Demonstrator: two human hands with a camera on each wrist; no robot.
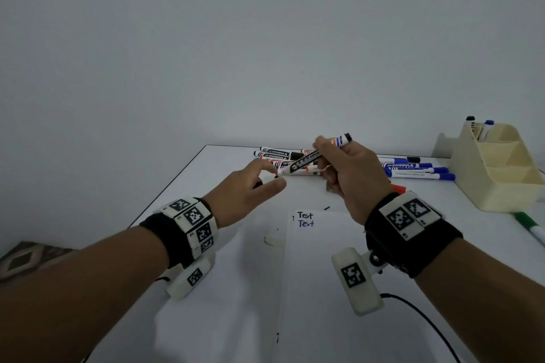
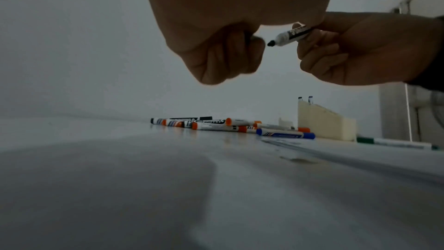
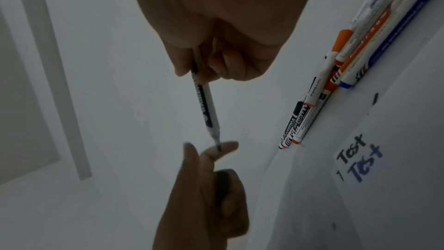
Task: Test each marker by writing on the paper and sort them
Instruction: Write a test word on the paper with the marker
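Nearest, the sheet of paper point(image 1: 318, 259) lies flat on the white table point(image 1: 224, 318), with "Test" written twice near its top edge, once in black and below it in blue. Above the paper both hands hang in the air. The right hand point(image 1: 354, 174) grips an uncapped black marker point(image 1: 312, 160) by the barrel, fingers curled round it, its bare tip slanting down toward the left hand point(image 1: 250, 188). That left hand has its lower fingers curled on a dark cap point(image 3: 222, 187), while thumb and forefinger reach out; in the right wrist view the marker tip sits against the left fingertips point(image 3: 225, 146). Beyond the hands a loose pile of orange and black markers point(image 1: 277, 156) lies on the table, and a group of blue markers point(image 1: 418, 171) lies to its right. A green marker point(image 1: 530, 227) lies at the right edge. Farthest right stands a cream organizer point(image 1: 498, 174) with two markers upright in its rear compartment.
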